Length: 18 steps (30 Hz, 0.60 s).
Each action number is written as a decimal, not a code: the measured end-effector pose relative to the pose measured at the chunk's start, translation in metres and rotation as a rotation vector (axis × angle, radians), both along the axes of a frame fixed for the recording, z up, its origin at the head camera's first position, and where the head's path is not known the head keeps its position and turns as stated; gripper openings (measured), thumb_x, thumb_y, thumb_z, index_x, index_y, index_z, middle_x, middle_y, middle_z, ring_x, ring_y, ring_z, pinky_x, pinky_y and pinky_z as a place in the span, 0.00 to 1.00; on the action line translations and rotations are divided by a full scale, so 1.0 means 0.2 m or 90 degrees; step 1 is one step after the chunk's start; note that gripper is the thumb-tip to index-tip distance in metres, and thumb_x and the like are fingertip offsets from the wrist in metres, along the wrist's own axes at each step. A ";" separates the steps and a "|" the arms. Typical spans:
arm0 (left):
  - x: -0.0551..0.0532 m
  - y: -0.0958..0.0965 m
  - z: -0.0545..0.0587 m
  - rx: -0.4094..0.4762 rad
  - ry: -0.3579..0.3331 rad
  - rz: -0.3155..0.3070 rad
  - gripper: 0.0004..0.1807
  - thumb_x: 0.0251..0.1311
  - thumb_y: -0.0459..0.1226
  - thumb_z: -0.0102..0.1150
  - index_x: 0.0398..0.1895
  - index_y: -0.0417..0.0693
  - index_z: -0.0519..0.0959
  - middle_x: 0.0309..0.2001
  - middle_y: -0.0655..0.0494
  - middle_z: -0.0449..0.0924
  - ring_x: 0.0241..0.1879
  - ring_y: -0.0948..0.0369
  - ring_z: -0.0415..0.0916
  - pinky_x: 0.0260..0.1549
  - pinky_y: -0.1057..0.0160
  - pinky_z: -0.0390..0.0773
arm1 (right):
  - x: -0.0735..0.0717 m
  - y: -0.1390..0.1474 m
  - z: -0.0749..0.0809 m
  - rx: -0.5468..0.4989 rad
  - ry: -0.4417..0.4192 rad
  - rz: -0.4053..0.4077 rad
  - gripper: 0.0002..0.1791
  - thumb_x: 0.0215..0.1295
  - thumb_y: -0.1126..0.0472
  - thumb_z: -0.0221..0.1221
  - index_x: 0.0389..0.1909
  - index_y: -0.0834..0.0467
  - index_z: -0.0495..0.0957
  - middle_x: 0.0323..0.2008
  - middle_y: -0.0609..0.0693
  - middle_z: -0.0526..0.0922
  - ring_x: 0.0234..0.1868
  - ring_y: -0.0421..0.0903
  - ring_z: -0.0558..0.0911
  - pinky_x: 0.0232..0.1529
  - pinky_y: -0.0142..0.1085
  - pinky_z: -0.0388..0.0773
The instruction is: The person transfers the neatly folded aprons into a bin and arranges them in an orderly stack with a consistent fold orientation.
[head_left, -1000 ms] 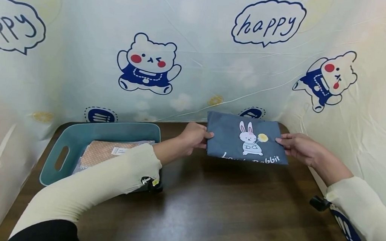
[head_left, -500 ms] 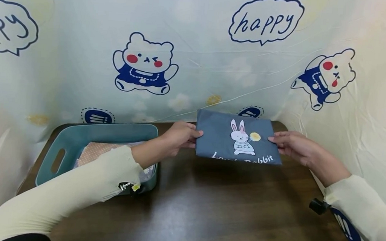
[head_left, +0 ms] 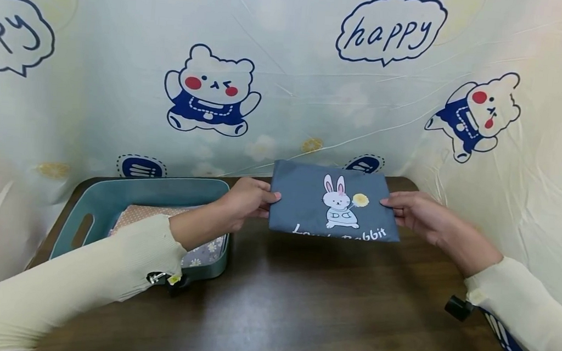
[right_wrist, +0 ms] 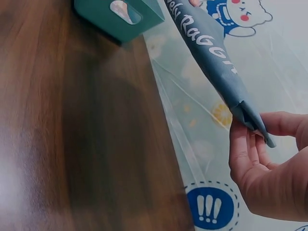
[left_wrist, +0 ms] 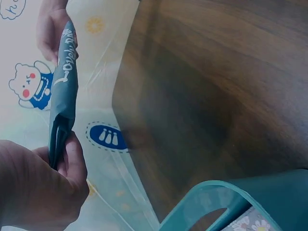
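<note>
Both hands hold up a folded blue-grey cloth [head_left: 304, 199] printed with a white rabbit, a yellow flower and white lettering. In the head view, my left hand [head_left: 246, 203] pinches its left edge, thumb in front and fingers behind. My right hand [head_left: 419, 214] pinches the opposite edge the same way. Seen from the left wrist, the cloth [left_wrist: 65, 91] is a flat, layered bundle raised off the wooden table. In the right wrist view its corner [right_wrist: 248, 118] sits between thumb and fingers.
A teal basket [head_left: 214, 272] with handle holes stands at the left of the wooden table [head_left: 300, 309]. Inside lie a folded pink dotted cloth [head_left: 141, 217] and a grey daisy-print cloth [head_left: 205, 252]. A patterned curtain [head_left: 297, 88] hangs behind and at the sides.
Both hands have carried the folded cloth leftward, closer to the basket. My left forearm has shifted left, uncovering more of the basket's right end and the daisy-print cloth.
</note>
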<state>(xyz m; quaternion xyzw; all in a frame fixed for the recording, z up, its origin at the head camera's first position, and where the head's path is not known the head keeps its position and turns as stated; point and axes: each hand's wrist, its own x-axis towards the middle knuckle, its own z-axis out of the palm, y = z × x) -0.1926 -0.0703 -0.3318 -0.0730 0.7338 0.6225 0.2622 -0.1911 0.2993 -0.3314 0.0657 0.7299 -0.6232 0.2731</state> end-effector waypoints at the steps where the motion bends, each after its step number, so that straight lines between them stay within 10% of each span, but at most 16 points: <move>1: 0.01 0.00 0.01 -0.004 -0.001 0.000 0.17 0.75 0.36 0.55 0.61 0.36 0.79 0.45 0.49 0.83 0.40 0.58 0.79 0.52 0.57 0.83 | 0.00 -0.01 0.00 -0.006 -0.001 0.001 0.15 0.78 0.58 0.54 0.57 0.62 0.73 0.42 0.44 0.89 0.40 0.41 0.88 0.49 0.33 0.85; 18: 0.11 -0.18 0.03 -0.044 -0.003 -0.021 0.20 0.77 0.38 0.51 0.66 0.37 0.74 0.60 0.41 0.79 0.51 0.52 0.83 0.67 0.48 0.74 | 0.03 -0.17 -0.01 -0.024 0.015 0.017 0.17 0.78 0.59 0.54 0.58 0.66 0.73 0.43 0.46 0.89 0.42 0.41 0.87 0.49 0.35 0.86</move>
